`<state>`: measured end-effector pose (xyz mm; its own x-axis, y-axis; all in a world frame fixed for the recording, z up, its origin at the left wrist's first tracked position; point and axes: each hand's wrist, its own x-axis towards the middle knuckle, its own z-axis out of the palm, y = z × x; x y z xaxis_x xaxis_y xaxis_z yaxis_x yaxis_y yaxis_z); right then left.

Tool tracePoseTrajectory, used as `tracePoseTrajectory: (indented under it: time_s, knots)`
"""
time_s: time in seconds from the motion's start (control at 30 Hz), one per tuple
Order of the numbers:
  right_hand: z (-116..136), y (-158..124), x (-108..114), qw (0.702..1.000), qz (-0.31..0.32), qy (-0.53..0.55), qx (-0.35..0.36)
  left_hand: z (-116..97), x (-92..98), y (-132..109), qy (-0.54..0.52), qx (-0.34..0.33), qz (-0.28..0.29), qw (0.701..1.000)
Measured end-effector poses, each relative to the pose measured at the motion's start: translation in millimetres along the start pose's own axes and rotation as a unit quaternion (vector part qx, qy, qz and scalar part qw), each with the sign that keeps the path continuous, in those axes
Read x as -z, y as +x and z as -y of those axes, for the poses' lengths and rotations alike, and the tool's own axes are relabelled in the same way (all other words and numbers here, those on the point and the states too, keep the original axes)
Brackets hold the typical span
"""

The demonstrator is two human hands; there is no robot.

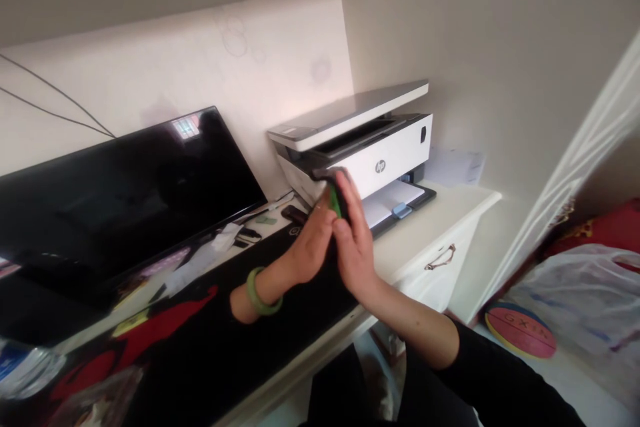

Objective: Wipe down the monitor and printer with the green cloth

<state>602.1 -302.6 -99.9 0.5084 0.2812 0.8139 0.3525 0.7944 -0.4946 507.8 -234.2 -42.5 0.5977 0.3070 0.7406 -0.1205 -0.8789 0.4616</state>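
Both my hands meet in front of a white printer (395, 147) on the white desk (445, 213). My left hand (310, 247), with a green bangle (260, 293) on the wrist, and my right hand (353, 233) press together around a dark cloth with a green edge (334, 193). The cloth's top touches the printer's front left corner. The fingers of both hands lie flat against the cloth. Paper (387, 200) lies in the printer's tray.
A black monitor (125, 200) stands to the left on a black and red desk mat (200, 347). Small items lie by the monitor's foot. The desk has a drawer handle (440, 257). On the floor at right lie a basketball (520, 330) and a plastic bag (580, 293).
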Motion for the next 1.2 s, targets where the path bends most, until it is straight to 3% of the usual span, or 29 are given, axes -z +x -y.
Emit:
tracePoseTrajectory:
  time_s: [0.1,0.17,0.2,0.27,0.37,0.43,0.57,0.63,0.7,0.8,0.93,1.2]
  knots:
    - [-6.6,7.0,3.3,0.99,-0.091,0.041,-0.1,-14.6,-7.3,6.8,0.004,-0.035,0.131,0.991]
    - [-16.1,17.0,7.8,0.975,-0.128,0.081,-0.163,-14.7,-4.1,13.5,0.027,-0.018,0.141,0.989]
    - [-21.3,23.2,10.3,0.969,-0.138,0.095,-0.182,-10.5,-0.6,17.7,0.043,-0.009,0.109,0.993]
    - [-31.1,37.8,14.4,0.97,-0.15,0.09,-0.171,6.4,8.5,29.5,0.079,-0.015,-0.021,0.997]
    - [-43.9,65.4,14.3,0.986,-0.16,-0.011,-0.032,48.0,22.9,57.0,0.115,-0.098,-0.246,0.957]
    - [-51.0,87.2,7.5,0.983,-0.133,-0.093,0.088,79.5,27.4,77.8,0.101,-0.129,-0.287,0.944]
    - [-61.3,132.3,-16.5,0.94,0.029,-0.225,0.255,126.6,18.7,103.8,0.041,-0.111,-0.275,0.954]
    - [-65.2,150.6,-24.4,0.907,0.119,-0.277,0.294,136.5,13.1,105.6,0.03,-0.11,-0.264,0.958]
    - [-68.8,163.5,-22.9,0.883,0.17,-0.307,0.311,139.4,13.0,102.8,0.045,-0.127,-0.255,0.957]
    - [-74.5,173.9,-2.7,0.892,0.164,-0.303,0.294,138.2,21.5,97.1,0.079,-0.159,-0.229,0.957]
    - [-77.8,176.9,22.1,0.922,0.08,-0.297,0.237,136.9,28.6,94.8,0.089,-0.183,-0.199,0.959]
    - [-62.2,160.8,-18.7,0.899,0.158,-0.31,0.265,138.2,20.8,96.5,0.081,-0.189,-0.217,0.954]
